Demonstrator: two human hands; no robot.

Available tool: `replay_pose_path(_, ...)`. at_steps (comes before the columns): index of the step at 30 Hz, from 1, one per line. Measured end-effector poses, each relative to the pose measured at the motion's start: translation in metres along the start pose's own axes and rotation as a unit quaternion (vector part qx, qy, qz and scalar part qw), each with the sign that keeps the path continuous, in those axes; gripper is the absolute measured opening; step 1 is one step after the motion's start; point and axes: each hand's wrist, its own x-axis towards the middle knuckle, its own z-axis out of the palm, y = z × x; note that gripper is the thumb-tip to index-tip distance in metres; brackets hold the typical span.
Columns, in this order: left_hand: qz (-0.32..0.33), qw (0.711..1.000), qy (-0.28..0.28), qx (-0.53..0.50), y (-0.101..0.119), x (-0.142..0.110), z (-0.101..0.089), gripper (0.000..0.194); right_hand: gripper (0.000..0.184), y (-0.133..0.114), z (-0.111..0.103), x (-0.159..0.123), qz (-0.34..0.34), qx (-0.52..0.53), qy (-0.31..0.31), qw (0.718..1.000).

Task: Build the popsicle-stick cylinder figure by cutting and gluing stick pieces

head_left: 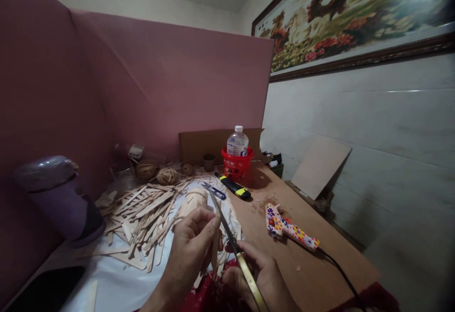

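Observation:
My left hand (190, 245) pinches a wooden craft stick (214, 253) between thumb and fingers, with the stick pointing down. In my right hand (263, 271) is a pair of scissors (227, 226) with dark blades and a gold-coloured handle, its tips pointing up and away. The blades lie just right of the stick; whether they touch it I cannot tell. Beyond my left hand lies a rounded piece built of wooden sticks (195, 200), partly hidden by that hand. A heap of loose craft sticks (152, 212) spreads to its left.
Blue thread snips (215, 190) and a black-yellow utility knife (232, 186) lie ahead. A floral glue gun (289, 229) with a cord is on the right. Behind stand a red bucket (236, 167) with a plastic bottle (238, 141), twine balls (167, 176), and, at left, a purple container (66, 203).

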Motion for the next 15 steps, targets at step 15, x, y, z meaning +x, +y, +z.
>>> replay_pose_path(15, -0.022, 0.999, -0.026, -0.002, -0.01, 0.003, -0.005, 0.03, 0.076, 0.02, 0.006, 0.011, -0.005, 0.083, 0.028, 0.996)
